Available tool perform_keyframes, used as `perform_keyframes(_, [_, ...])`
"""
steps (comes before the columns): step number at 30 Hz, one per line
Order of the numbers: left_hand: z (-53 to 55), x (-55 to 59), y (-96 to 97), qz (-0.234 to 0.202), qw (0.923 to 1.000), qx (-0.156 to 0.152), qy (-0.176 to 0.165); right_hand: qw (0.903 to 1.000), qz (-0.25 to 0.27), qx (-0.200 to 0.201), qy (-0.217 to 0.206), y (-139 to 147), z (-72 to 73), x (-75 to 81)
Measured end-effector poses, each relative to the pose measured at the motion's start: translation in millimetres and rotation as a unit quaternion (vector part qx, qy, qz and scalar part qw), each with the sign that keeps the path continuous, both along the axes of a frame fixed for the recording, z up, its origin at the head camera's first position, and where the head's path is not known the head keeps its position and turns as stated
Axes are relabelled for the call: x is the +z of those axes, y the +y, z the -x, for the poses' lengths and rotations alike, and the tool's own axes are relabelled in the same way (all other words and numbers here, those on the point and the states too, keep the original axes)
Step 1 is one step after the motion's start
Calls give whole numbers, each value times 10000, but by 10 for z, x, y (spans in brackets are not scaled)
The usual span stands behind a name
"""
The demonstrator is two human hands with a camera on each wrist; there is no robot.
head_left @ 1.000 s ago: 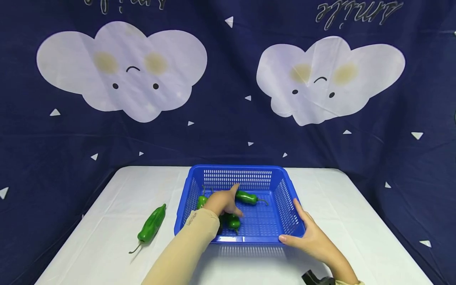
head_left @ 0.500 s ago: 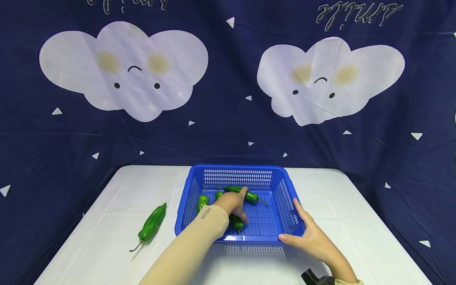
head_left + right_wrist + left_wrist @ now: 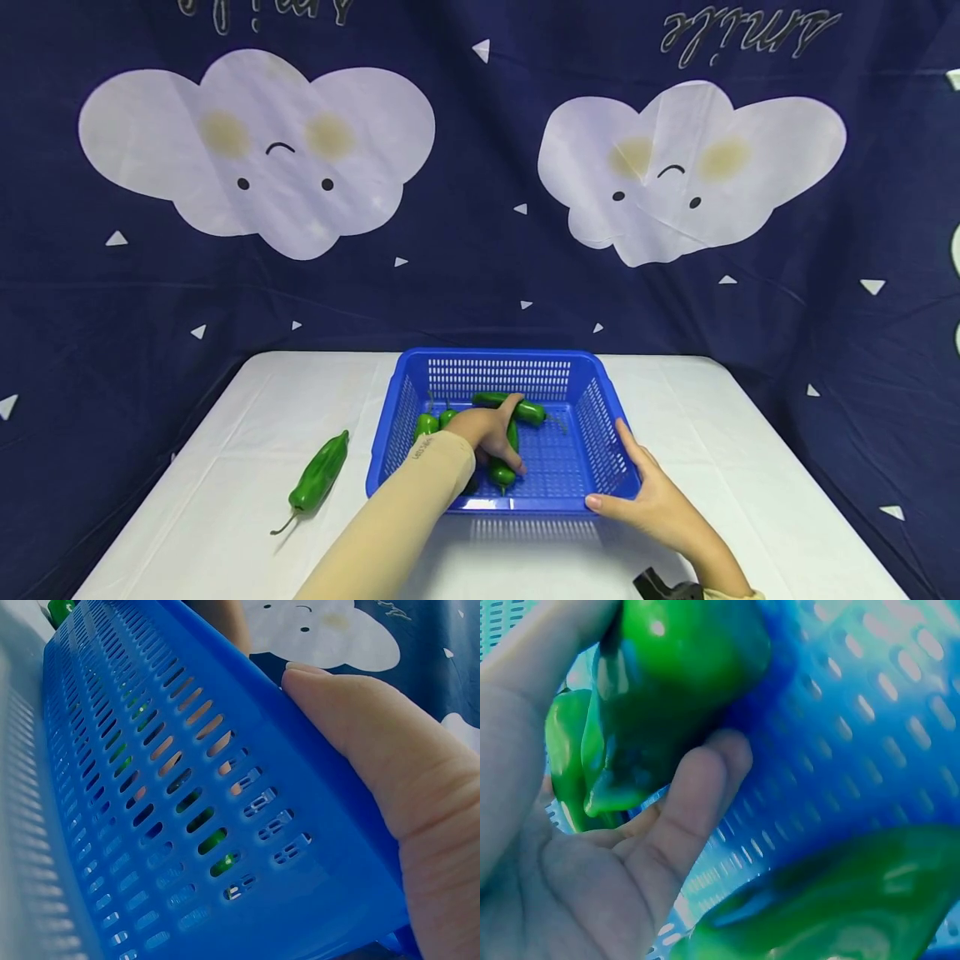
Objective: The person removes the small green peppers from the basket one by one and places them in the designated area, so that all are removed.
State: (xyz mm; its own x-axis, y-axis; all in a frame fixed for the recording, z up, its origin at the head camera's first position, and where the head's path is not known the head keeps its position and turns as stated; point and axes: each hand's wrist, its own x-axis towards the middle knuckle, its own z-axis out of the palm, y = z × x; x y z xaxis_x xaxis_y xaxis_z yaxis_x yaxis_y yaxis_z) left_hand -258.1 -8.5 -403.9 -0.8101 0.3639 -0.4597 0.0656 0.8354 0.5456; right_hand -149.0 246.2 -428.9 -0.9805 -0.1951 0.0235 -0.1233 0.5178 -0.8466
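Note:
Inside the blue plastic basket [image 3: 555,504], my left hand [image 3: 487,432] holds a green chili pepper [image 3: 502,474] low near the basket floor. In the left wrist view that pepper [image 3: 694,645] lies between thumb and curled fingers [image 3: 686,791]. Beyond the hand a second green pepper [image 3: 532,413] lies along the back, and two more, including a pepper [image 3: 426,425], show at the left wall. My right hand [image 3: 656,500] grips the basket's front right corner, its thumb [image 3: 337,705] along the rim in the right wrist view; its other fingers are partly hidden.
On the white table [image 3: 225,433], left of the basket, lies one long green pepper [image 3: 318,473] with its stem toward me. A dark blue cloth [image 3: 480,292] with cloud prints hangs behind the table. A black device [image 3: 667,586] is strapped at my right wrist.
My left hand has moved a little to the right within the basket, and the pepper at its fingers has shifted right too. The right hand stays at the corner.

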Motion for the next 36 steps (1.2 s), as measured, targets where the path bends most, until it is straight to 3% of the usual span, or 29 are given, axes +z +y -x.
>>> perform_keyframes(11, [8,30,-54,-370,9982,-348,-320,10000,-27,-6,40,0,-6,3])
perform_keyframes(19, [2,15,-79,-546,9962,-579,-365,10000,-66,6,65,-2,-11,-1])
perform_keyframes(32, [1,7,-57,245,9964,-789,-175,9999,-133,-52,-3,-9,-13,35])
perform_keyframes(36, [-32,28,-43,594,9941,-910,53,9999,-157,-42,-21,-12,-14,32])
